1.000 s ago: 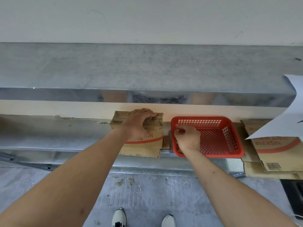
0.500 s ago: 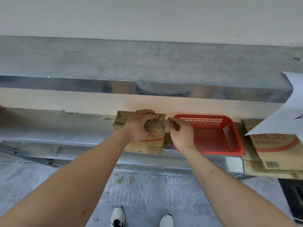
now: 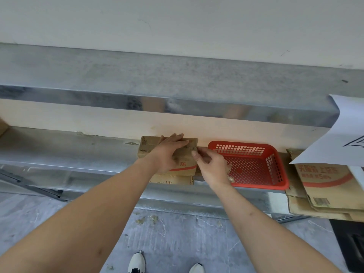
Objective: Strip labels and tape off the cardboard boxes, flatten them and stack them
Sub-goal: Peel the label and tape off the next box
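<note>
A small brown cardboard box [image 3: 146, 149] with a red band stands on the metal shelf [image 3: 69, 150], on top of a flattened piece of cardboard [image 3: 171, 180]. My left hand [image 3: 169, 152] lies flat over the box's top and front, fingers straight, pressing it down. My right hand [image 3: 210, 166] is at the box's right upper corner, thumb and fingers pinching a strip of tape [image 3: 197, 149] there. A stack of flattened cardboard boxes [image 3: 325, 186] lies at the right end of the shelf.
A red plastic basket [image 3: 256, 166] sits on the shelf right of the box, with bits of tape inside. An upper metal shelf [image 3: 177, 81] overhangs. A white paper sheet [image 3: 342, 134] hangs at the right. Grey floor with scraps and my shoes are below.
My right hand came out of the red basket, moved left to the box's right corner and took hold of tape there. My left hand's fingers flattened over the box.
</note>
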Tool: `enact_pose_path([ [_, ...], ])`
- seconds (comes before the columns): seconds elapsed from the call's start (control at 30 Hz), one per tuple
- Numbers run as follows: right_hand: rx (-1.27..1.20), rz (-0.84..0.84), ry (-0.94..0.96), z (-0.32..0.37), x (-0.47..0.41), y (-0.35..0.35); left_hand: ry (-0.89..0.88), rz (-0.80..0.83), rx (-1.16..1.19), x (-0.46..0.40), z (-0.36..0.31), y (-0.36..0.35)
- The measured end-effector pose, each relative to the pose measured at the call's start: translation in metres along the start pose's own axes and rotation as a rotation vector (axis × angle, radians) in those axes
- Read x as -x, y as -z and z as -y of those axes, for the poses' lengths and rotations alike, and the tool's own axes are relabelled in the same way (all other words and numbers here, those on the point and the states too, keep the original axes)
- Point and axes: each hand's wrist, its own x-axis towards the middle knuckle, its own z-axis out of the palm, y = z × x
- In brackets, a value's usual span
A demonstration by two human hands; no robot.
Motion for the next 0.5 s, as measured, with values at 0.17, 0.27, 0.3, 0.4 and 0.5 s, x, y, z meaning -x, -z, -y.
enact_pose_path([
  [0.17,0.113,0.020,0.017,0.015,0.002,-0.005,0.103,-0.043,-0.054,0.011,0.017,0.019],
  [0.27,0.143,-0.043,0.025,0.017,-0.002,-0.011,0.195,-0.078,-0.118,0.026,0.038,0.032],
  [0.3,0.137,-0.045,0.036,0.019,-0.002,-0.013,0.209,-0.084,-0.122,0.032,0.045,0.035],
  [0.4,0.153,-0.025,0.115,0.025,-0.003,-0.021,0.182,-0.088,-0.097,0.042,0.060,0.036],
  [0.5,0.315,0.039,0.157,0.032,-0.010,-0.027,0.134,-0.074,-0.080,0.044,0.065,0.034],
])
